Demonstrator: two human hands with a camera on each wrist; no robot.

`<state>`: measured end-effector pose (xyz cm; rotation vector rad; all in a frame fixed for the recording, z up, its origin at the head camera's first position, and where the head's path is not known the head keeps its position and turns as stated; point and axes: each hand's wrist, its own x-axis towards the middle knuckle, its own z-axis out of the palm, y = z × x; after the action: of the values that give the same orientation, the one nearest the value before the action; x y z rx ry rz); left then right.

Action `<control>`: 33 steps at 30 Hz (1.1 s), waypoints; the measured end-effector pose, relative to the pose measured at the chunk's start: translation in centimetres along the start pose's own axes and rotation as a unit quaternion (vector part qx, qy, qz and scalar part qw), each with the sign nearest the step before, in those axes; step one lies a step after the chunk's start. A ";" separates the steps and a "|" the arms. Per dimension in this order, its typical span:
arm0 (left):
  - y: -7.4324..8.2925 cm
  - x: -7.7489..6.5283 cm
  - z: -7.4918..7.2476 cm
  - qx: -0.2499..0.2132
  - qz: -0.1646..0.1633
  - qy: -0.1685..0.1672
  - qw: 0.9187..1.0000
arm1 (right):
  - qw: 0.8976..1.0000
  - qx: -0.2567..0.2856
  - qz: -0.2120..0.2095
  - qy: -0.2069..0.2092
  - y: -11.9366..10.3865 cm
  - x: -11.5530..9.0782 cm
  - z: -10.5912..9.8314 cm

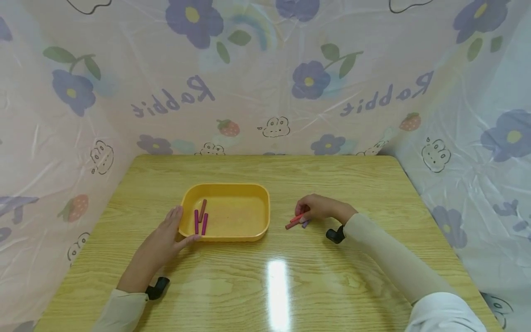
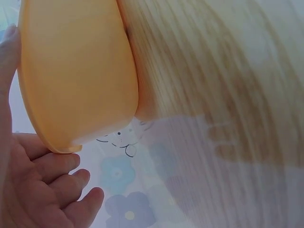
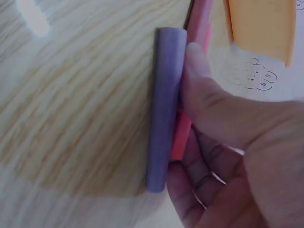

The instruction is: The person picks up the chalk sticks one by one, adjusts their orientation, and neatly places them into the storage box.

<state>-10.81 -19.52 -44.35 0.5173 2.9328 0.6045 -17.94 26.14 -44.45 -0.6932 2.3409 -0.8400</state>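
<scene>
My left hand (image 1: 159, 240) holds the near left corner of a yellow plastic tray (image 1: 244, 238), its thumb along the front wall and the fingers against the left side. Inside the tray, at its left end, lie a brown-red crayon (image 1: 202, 210) and two magenta-purple crayons (image 1: 197, 222). To the right of the tray, my right hand (image 1: 318, 206) pinches a bright red crayon (image 3: 180, 137) and a darker red crayon (image 1: 292, 225) between thumb and fingers. A purple crayon (image 3: 166, 109) lies alongside them, close to the thumb.
The wood-grain table (image 1: 232, 286) has a bright light reflection near its front. A printed plastic sheet (image 1: 257, 83) with flowers and rabbits stands around its back and sides. A black wrist mount (image 1: 157, 288) is on the left wrist, another (image 1: 335, 234) on the right.
</scene>
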 end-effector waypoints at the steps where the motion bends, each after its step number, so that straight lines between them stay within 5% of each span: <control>1: 0.0 0.0 0.0 0.000 0.000 0.000 1.000 | 1.000 0.007 0.002 -0.004 -0.1 0.0 0.0; 9: 0.2 0.0 -0.1 -0.002 0.004 -0.001 1.000 | 0.998 0.059 0.016 -0.017 0.0 0.0 0.2; 18: 0.1 0.1 -0.2 -0.002 0.001 -0.001 1.000 | 1.000 -0.003 0.010 -0.004 0.3 0.1 -0.1; 26: 0.1 0.1 -0.2 0.002 0.002 0.002 1.000 | 1.000 0.002 0.010 -0.015 0.6 0.0 -0.3; 33: 0.1 0.1 -0.2 0.004 0.000 0.001 1.000 | 0.999 -0.001 -0.034 0.019 0.8 0.1 -0.7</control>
<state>-10.89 -19.47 -44.16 0.5168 2.9380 0.5927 -18.67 26.96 -44.57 -0.7687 2.3633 -0.8867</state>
